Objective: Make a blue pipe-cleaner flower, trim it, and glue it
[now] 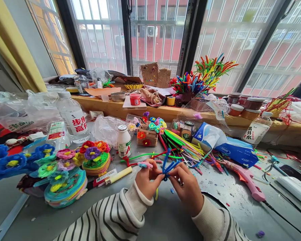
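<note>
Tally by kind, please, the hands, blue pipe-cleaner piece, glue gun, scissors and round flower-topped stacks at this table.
Left hand and right hand: 2
Blue fuzzy piece: 1
Pink plastic glue gun: 1
Metal scissors: 1
Round multicoloured flower-topped stacks: 2
Total: 7

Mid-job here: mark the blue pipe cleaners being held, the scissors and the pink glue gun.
Blue pipe cleaners [166, 171]: head view, on the bundled stems.
Scissors [186, 161]: head view, on the pale handles.
Pink glue gun [250, 181]: head view, on the body near the grip.

Blue pipe cleaners [166, 168]; dark-striped cream sleeves [110, 214]
</note>
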Demonstrator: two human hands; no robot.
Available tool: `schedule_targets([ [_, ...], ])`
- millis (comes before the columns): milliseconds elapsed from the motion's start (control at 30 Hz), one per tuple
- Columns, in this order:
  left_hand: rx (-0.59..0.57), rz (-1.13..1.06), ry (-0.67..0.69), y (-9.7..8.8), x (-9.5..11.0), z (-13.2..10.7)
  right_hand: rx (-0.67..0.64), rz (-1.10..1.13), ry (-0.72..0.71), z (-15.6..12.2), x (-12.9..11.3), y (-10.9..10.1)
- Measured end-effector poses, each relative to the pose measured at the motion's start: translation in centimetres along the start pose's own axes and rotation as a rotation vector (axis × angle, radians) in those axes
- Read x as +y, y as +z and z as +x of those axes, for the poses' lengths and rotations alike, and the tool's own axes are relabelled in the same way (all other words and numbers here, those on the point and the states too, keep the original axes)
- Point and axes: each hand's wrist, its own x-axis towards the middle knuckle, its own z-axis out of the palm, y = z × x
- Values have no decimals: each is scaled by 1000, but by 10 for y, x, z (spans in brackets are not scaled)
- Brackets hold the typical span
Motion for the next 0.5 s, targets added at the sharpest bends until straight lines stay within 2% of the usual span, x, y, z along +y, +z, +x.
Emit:
schedule_targets([
  [133, 33, 216, 183, -1, 3, -4, 19, 115, 158, 0, 0, 6],
  [233, 28, 381, 276, -1, 2, -6, 12, 307, 309, 0, 1, 10],
  [333, -14, 481, 303, -1, -2, -6, -49, 578, 524, 1, 2, 11],
  [500, -114, 447, 339, -4, -9, -5, -231, 1159, 872, 3, -3, 6],
])
